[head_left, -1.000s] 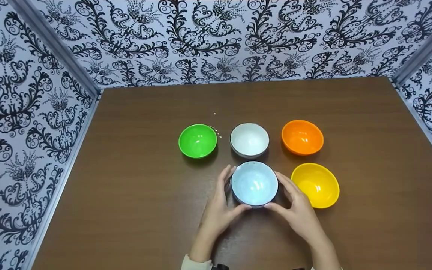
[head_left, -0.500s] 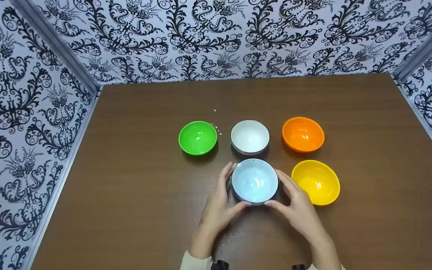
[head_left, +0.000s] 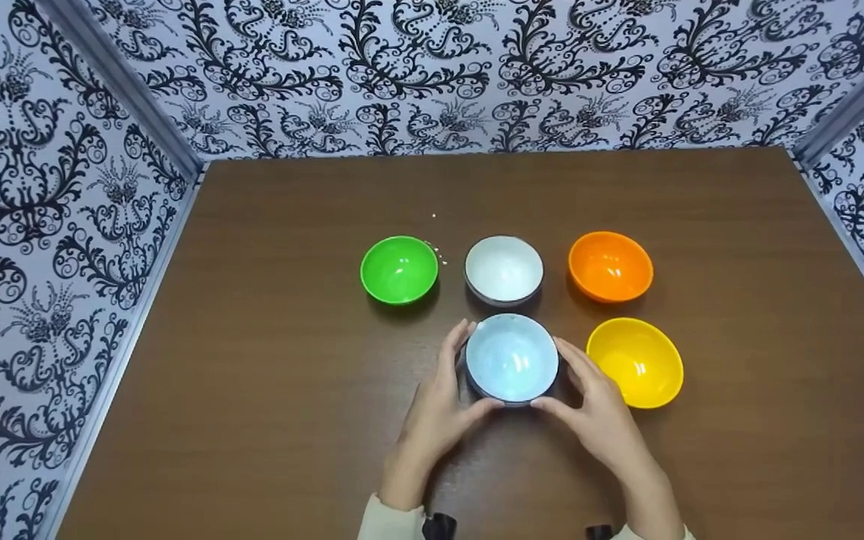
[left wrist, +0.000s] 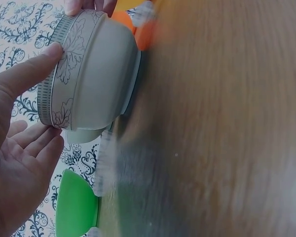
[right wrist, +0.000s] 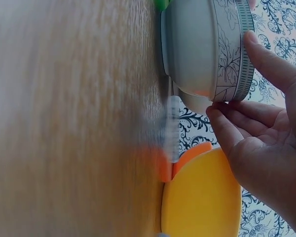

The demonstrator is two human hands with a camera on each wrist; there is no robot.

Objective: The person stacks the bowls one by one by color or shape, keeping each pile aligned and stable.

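Note:
A light-blue-lined bowl (head_left: 512,358) stands between both hands at the front of the bowl group. Its pale outside (left wrist: 101,74) carries a leaf pattern and a dashed band along the rim. My left hand (head_left: 436,412) holds its left side, thumb at the near rim and fingers around the far left. On the other side, my right hand (head_left: 601,416) grips it the same way, thumb at the near rim. In the right wrist view, the fingertips (right wrist: 217,111) touch the bowl's rim band. Just behind it sits a white bowl (head_left: 504,268).
A green bowl (head_left: 399,270) stands left of the white one, an orange bowl (head_left: 610,267) to its right. The yellow bowl (head_left: 638,364) is close beside my right hand. Several white crumbs (head_left: 439,255) lie by the green bowl. Patterned walls (head_left: 432,75) border the brown table (head_left: 252,337).

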